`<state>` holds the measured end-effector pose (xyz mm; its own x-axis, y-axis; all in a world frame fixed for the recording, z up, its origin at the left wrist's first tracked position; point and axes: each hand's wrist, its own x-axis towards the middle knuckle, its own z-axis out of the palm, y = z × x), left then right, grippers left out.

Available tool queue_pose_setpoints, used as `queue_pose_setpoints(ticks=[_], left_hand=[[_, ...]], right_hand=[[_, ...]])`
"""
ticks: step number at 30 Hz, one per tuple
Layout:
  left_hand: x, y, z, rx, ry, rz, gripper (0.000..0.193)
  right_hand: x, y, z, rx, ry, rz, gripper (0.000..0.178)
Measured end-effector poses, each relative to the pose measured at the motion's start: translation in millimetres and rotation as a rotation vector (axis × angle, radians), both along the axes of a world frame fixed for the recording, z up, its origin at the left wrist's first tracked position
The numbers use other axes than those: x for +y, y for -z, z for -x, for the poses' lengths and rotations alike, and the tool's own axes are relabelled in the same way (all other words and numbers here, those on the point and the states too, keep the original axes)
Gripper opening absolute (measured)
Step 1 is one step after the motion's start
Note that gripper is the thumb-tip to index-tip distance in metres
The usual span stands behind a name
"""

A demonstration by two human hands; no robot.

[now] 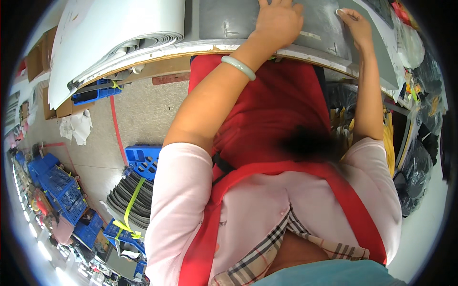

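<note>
My left hand (279, 25), with a pale green bangle on its wrist, lies on a dark grey sheet (224, 16) on the worktable. Its fingers are spread, and the tips run off the upper edge of the picture. At the sheet's right side, my right hand (359, 27) is closed in a pinch. Something small and pale shows at its fingertips, too small to name. Faint whitish marks show on the grey surface. A lighter grey panel (381, 57) extends beyond my right wrist.
A large rolled white sheet (119, 28) covers the table's left end and overhangs it. Blue crates (143, 159) and a strapped stack of dark sheets (129, 198) stand on the floor to the left. Clear plastic bags (410, 45) crowd the right side.
</note>
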<state>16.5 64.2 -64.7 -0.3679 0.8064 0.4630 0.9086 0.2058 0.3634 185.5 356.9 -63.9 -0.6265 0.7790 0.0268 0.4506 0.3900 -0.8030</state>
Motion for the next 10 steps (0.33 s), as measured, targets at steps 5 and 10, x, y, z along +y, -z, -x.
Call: queue_pose_setpoints(ticks=[5,10], left_hand=[[-1.8,-1.6,5.2,-0.031,0.058,-0.119,0.031],[-11.9,-12.6,-20.3,-0.006,0.231,-0.183,0.030]], right_hand=[[4.4,-20.1,-6.4,0.105,-0.041,0.389,0.028],[-28.1,-9.6,-10.1,0.096,-0.372,0.449,0.025]])
